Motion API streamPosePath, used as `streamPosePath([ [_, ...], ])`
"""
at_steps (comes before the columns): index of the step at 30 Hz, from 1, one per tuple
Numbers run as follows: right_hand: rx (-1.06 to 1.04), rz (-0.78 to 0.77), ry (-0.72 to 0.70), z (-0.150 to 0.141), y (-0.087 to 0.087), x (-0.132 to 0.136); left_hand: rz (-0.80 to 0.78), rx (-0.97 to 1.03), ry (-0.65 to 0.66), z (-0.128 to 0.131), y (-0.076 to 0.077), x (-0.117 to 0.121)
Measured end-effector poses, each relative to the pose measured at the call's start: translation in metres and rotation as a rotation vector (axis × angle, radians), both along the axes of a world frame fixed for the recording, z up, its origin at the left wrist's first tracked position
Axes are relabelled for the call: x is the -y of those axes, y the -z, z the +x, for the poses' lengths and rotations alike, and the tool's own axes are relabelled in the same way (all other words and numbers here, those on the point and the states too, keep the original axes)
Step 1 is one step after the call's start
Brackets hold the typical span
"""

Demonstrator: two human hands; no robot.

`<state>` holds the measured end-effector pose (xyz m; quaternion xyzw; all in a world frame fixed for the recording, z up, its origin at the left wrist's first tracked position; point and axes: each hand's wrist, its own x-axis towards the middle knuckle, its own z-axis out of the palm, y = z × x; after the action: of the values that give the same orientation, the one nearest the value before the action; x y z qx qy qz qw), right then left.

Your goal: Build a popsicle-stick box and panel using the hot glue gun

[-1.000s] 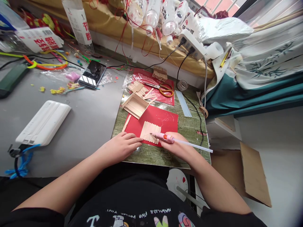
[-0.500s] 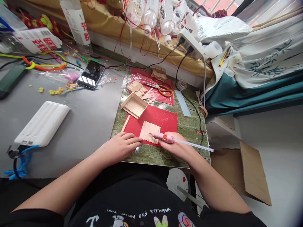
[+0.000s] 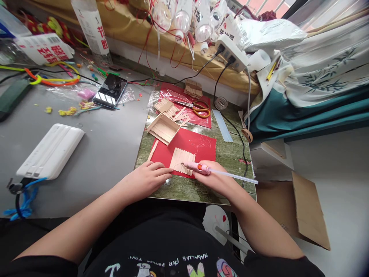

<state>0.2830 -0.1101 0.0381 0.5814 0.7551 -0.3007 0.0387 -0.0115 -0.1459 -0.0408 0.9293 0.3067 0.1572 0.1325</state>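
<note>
Little moves since the earlier frame; the slender pink glue gun (image 3: 198, 167), bearing a translucent rod (image 3: 236, 176), shifts slightly leftward. The right hand (image 3: 215, 177) has its fingers closed around it. Between both hands' fingers, a flat panel of pale wooden sticks (image 3: 181, 157) lies on a red sheet (image 3: 205, 146). The left hand's (image 3: 148, 177) fingers lie close together at the panel's near corner; whether they pinch it cannot be told.
</note>
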Motion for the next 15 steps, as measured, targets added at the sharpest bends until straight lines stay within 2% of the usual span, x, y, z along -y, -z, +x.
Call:
streamPosePath([
  [6, 0.011, 0.009, 0.002, 0.0029, 0.0043, -0.0007, -0.006, 0.008, -0.001, -0.0004, -0.0015, 0.0002],
  [15, -0.011, -0.009, 0.027, -0.0011, -0.0036, 0.0003, -0.013, -0.018, 0.007, -0.0005, -0.0015, -0.0001],
])
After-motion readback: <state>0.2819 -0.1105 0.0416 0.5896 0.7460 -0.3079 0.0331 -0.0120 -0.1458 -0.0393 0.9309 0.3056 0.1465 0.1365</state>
